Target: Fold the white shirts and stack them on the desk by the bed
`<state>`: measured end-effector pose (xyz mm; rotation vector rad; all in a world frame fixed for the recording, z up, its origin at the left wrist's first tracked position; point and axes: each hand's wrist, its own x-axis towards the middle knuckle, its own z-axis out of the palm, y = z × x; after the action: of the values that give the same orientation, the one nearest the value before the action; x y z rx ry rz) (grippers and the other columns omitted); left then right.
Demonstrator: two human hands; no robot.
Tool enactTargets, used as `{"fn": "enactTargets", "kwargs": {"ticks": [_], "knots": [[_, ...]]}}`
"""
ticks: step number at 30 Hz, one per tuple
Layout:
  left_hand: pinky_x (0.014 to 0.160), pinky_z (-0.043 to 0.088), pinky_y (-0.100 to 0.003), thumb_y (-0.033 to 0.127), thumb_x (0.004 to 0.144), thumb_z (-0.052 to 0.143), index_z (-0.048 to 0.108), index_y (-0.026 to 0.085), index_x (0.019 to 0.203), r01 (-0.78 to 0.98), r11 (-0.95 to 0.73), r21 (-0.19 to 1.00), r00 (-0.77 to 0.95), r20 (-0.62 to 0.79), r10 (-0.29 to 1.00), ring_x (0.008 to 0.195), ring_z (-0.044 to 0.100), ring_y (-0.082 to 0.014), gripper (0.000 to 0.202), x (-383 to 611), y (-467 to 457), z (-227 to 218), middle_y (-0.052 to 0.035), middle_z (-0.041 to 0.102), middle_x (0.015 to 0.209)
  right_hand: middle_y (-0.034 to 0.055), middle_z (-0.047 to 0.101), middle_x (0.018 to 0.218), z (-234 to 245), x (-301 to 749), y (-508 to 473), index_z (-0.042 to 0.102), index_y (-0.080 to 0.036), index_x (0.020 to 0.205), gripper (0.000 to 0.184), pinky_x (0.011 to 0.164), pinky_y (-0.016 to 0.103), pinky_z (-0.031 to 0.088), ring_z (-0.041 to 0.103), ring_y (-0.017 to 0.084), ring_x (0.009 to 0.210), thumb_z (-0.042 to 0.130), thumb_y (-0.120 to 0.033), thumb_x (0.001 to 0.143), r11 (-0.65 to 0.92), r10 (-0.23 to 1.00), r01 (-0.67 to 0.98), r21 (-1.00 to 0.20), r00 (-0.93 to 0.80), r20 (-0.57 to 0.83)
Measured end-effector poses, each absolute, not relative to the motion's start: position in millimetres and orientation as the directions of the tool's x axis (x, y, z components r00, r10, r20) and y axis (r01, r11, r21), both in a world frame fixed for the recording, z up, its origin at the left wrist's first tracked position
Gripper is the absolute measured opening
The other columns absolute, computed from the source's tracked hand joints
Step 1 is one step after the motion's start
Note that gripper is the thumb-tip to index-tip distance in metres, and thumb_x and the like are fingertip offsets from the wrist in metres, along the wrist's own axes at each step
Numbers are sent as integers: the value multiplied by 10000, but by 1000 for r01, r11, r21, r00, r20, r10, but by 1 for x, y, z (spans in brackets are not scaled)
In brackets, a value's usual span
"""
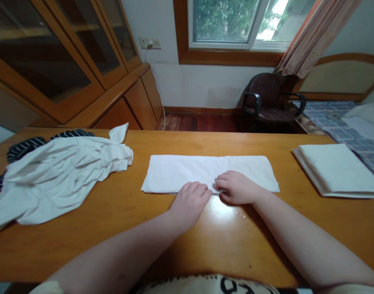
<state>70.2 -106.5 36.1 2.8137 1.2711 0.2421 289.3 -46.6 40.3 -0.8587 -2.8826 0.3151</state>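
A white cloth, folded into a long flat strip, lies crosswise in the middle of the wooden table. My left hand is at the middle of its near edge, with the fingers curled over that edge. Just to the right, my right hand rests on the same edge, its fingers bent and pressed together on the fabric. Both thumbs are largely hidden. A small gap separates the two hands.
Left on the table is a crumpled white garment, with dark striped fabric behind it. A neat stack of folded white cloth sits at the right. Beyond the table are an office chair, a bed and a glass-door cabinet.
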Motion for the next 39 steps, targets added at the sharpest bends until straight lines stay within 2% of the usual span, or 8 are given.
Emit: {"fn": "enactTargets", "kwargs": {"ticks": [10, 13, 17, 22, 26, 31, 36, 39], "knots": [[761, 446, -351, 161, 895, 451, 602, 199, 924, 730, -667, 148, 670, 33, 741, 860, 548, -207, 158, 66, -85, 26, -57, 608, 876, -16, 553, 680, 40, 291, -44, 554, -212, 694, 96, 612, 246, 324, 490, 133, 652, 550, -117, 688, 793, 512, 462, -397, -859, 23], [732, 457, -323, 143, 883, 431, 600, 195, 900, 753, -632, 183, 645, -20, 764, 815, 572, -189, 178, 68, -86, 25, -51, 605, 858, -28, 537, 661, 40, 291, -42, 558, -207, 673, 90, 600, 239, 311, 480, 122, 635, 627, -191, 729, 763, 532, 476, -437, -847, 6], [720, 462, -308, 187, 869, 443, 611, 199, 936, 789, -529, 313, 571, -52, 820, 805, 601, -186, 182, 70, -87, 27, -48, 638, 870, -17, 546, 647, 36, 288, -43, 564, -192, 644, 306, 596, 240, 307, 484, 119, 621, 639, -438, 809, 714, 584, 512, -477, -812, 2], [682, 462, -289, 244, 828, 497, 632, 214, 904, 718, -422, 553, 550, -79, 832, 755, 603, -174, 158, 66, -82, 38, -18, 656, 832, 9, 592, 659, 31, 285, -42, 611, -186, 684, 341, 621, 246, 359, 523, 128, 636, 521, -436, 897, 630, 660, 519, -577, -750, 45], [708, 477, -274, 298, 856, 471, 647, 208, 921, 699, -294, 652, 401, -17, 916, 761, 608, -164, 208, 37, -65, 56, -30, 664, 872, 36, 647, 717, 48, 316, -28, 645, -206, 758, 314, 609, 269, 408, 569, 163, 655, 499, -453, 885, 366, 921, 695, -619, -367, 132], [886, 435, -409, 380, 855, 455, 621, 133, 1041, 923, 55, 381, -186, 316, 930, 1013, 586, -302, 352, -33, -31, 62, -159, 643, 1060, 116, 667, 727, 59, 388, -8, 666, -198, 773, 374, 593, 344, 403, 602, 250, 657, 506, -531, 834, -208, 956, 908, -364, 267, 120], [738, 464, -401, 519, 903, 293, 654, 141, 878, 887, 271, 373, -296, 8, 955, 876, 635, -331, 524, -60, -10, 38, -178, 688, 891, 185, 675, 760, 35, 402, -13, 686, -154, 804, 570, 630, 355, 416, 635, 279, 713, 318, -579, 893, -391, 914, 882, -263, 406, 2], [732, 458, -371, 496, 911, 290, 642, 157, 846, 892, 296, 343, -305, -26, 952, 890, 638, -314, 493, -51, -6, 29, -167, 695, 907, 199, 694, 887, 27, 386, -17, 689, -120, 917, 533, 696, 343, 428, 644, 290, 842, 305, -491, 921, -393, 914, 879, -269, 406, -8]]}}
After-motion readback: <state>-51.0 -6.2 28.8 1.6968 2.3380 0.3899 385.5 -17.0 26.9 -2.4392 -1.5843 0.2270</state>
